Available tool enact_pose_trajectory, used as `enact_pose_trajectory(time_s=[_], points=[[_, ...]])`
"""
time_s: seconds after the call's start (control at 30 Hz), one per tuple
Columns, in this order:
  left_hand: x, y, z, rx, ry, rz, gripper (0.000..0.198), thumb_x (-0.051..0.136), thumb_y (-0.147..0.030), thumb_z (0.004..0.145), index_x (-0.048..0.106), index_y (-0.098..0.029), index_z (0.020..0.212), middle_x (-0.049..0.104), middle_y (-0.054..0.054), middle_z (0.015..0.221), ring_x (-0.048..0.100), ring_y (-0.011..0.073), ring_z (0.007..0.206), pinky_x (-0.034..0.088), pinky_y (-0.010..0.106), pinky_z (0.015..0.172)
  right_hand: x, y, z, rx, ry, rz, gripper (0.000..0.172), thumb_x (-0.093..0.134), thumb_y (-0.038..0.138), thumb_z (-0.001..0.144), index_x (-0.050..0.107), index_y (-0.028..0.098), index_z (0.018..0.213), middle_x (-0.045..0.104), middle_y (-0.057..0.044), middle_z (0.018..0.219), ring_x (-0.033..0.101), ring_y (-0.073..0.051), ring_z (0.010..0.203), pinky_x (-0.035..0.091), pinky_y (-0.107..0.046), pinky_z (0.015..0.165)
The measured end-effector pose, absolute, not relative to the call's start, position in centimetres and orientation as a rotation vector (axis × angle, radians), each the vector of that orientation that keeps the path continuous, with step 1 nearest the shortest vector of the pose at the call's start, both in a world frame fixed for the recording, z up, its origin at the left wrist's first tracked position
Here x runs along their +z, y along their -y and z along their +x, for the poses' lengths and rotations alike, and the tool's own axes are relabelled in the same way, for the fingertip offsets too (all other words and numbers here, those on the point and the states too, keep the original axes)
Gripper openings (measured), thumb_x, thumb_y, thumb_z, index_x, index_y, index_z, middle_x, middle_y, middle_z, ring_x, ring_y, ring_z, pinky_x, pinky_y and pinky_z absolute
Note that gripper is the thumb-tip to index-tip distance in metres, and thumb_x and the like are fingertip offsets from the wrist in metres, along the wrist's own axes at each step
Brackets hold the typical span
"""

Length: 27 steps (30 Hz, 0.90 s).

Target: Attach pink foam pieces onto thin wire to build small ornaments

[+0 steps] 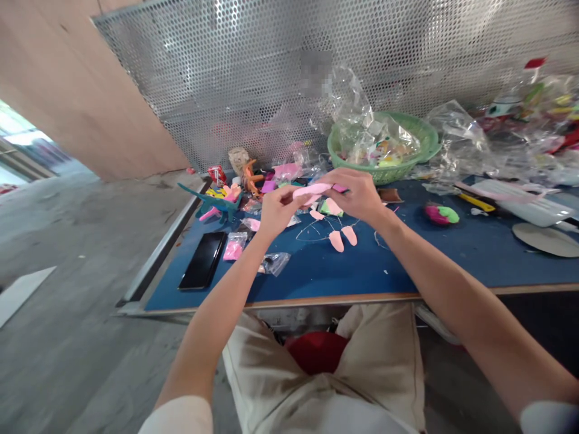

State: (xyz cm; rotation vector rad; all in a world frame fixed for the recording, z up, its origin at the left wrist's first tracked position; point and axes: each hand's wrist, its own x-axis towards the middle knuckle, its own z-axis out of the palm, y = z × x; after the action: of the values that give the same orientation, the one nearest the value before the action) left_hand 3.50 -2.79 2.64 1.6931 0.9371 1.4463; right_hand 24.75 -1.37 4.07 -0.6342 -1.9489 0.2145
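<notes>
Above the blue table, my left hand point(280, 210) and my right hand point(357, 191) pinch a soft pink piece point(312, 191) between them, one at each end. Its exact shape is partly hidden by the fingers. Below my hands lie flat pale pink oval pieces point(336, 241) with thin wires beside them. A small bag with pink material point(234, 246) and a crumpled clear bag point(275, 263) rest left of these, near my left forearm.
A black phone point(202, 260) lies at the table's left. A green basket point(383, 175) with clear bags stands at the back. A teal figure point(221, 205), a pink and green lump point(441, 214), a yellow cutter point(476, 202) and a white tray point(525, 199) lie around. Perforated metal point(253, 78) rises behind.
</notes>
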Motion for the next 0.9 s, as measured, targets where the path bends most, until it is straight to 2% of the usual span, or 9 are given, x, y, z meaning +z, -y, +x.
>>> enact_pose_trajectory(time_s=[0.17, 0.23, 0.3, 0.43, 0.5, 0.63, 0.73, 0.8, 0.9], points=[[3.6, 1.4, 2.4, 1.639, -0.819, 1.164, 0.016, 0.076, -0.038, 0.091, 0.081, -0.025, 0.099, 0.077, 0.001, 0.083, 0.071, 0.0098, 0.068, 0.061, 0.02, 0.064, 5.1, -1.6, 29.3, 0.145, 1.546, -0.732, 0.024, 0.07, 0.054, 0.095, 0.071, 0.029, 0.095, 0.073, -0.002, 0.089, 0.07, -0.02, 0.079, 0.057, -0.039, 0.073], [4.4, 0.8, 1.1, 1.798, -0.814, 0.899, 0.022, 0.06, -0.036, 0.102, 0.079, -0.024, 0.106, 0.08, 0.002, 0.095, 0.072, 0.0065, 0.077, 0.061, 0.013, 0.071, 5.3, -3.2, 31.5, 0.107, 1.254, -0.705, 0.029, 0.066, 0.058, 0.097, 0.065, 0.029, 0.093, 0.069, -0.002, 0.083, 0.063, -0.014, 0.062, 0.05, -0.032, 0.058], [5.1, 0.3, 0.3, 1.954, -0.775, 0.781, 0.025, 0.053, -0.028, 0.105, 0.076, -0.024, 0.112, 0.079, 0.002, 0.113, 0.075, 0.0073, 0.098, 0.061, 0.014, 0.087, 5.5, -4.1, 32.5, 0.039, 1.099, -0.679, 0.033, 0.065, 0.061, 0.096, 0.064, 0.028, 0.09, 0.067, -0.001, 0.075, 0.059, -0.011, 0.057, 0.049, -0.03, 0.056], [4.2, 0.3, 1.5, 1.862, -0.768, 0.953, 0.025, 0.07, -0.024, 0.094, 0.075, -0.025, 0.119, 0.077, 0.004, 0.123, 0.071, 0.0167, 0.12, 0.06, 0.025, 0.101, 4.7, -2.7, 29.6, 0.25, 1.365, -0.671, 0.038, 0.069, 0.056, 0.096, 0.07, 0.025, 0.117, 0.076, -0.008, 0.11, 0.069, -0.014, 0.071, 0.058, -0.032, 0.063], [3.1, 0.6, 2.8, 1.713, -0.788, 1.105, 0.031, 0.077, -0.026, 0.088, 0.075, -0.028, 0.119, 0.076, 0.003, 0.122, 0.071, 0.0196, 0.12, 0.059, 0.031, 0.103, 3.9, -1.2, 27.0, 0.376, 1.572, -0.642, 0.04, 0.068, 0.054, 0.097, 0.07, 0.026, 0.125, 0.073, -0.007, 0.127, 0.073, -0.018, 0.093, 0.063, -0.034, 0.074], [1.7, 1.4, 4.2, 1.496, -0.726, 1.217, 0.039, 0.074, -0.02, 0.081, 0.074, -0.029, 0.119, 0.075, 0.004, 0.121, 0.07, 0.0213, 0.12, 0.056, 0.037, 0.107, 2.4, 0.6, 23.6, 0.388, 1.761, -0.666, 0.036, 0.058, 0.049, 0.102, 0.067, 0.032, 0.133, 0.073, -0.004, 0.131, 0.07, -0.025, 0.117, 0.063, -0.042, 0.092], [1.8, 2.1, 4.6, 1.357, -0.561, 1.201, 0.035, 0.071, -0.019, 0.076, 0.075, -0.024, 0.111, 0.076, 0.005, 0.115, 0.069, 0.0227, 0.119, 0.055, 0.039, 0.108, 1.8, 1.0, 22.5, 0.176, 1.867, -0.682, 0.034, 0.055, 0.034, 0.103, 0.067, 0.033, 0.134, 0.073, -0.003, 0.133, 0.066, -0.027, 0.126, 0.055, -0.051, 0.108], [1.8, 2.6, 5.1, 1.301, -0.502, 1.16, 0.023, 0.073, -0.028, 0.08, 0.073, -0.021, 0.102, 0.077, 0.006, 0.106, 0.07, 0.0249, 0.115, 0.057, 0.041, 0.104, 1.7, 1.4, 21.8, 0.033, 1.927, -0.702, 0.04, 0.049, 0.024, 0.103, 0.064, 0.034, 0.139, 0.069, -0.003, 0.141, 0.061, -0.027, 0.133, 0.047, -0.056, 0.116], [1.5, 3.0, 6.0, 1.328, -0.557, 1.14, 0.032, 0.07, -0.049, 0.09, 0.07, -0.019, 0.101, 0.076, 0.007, 0.104, 0.071, 0.0266, 0.115, 0.059, 0.042, 0.101, 1.6, 2.3, 20.7, -0.175, 2.068, -0.76, 0.052, 0.049, 0.02, 0.1, 0.054, 0.031, 0.151, 0.059, -0.004, 0.154, 0.049, -0.03, 0.146, 0.029, -0.063, 0.125]])
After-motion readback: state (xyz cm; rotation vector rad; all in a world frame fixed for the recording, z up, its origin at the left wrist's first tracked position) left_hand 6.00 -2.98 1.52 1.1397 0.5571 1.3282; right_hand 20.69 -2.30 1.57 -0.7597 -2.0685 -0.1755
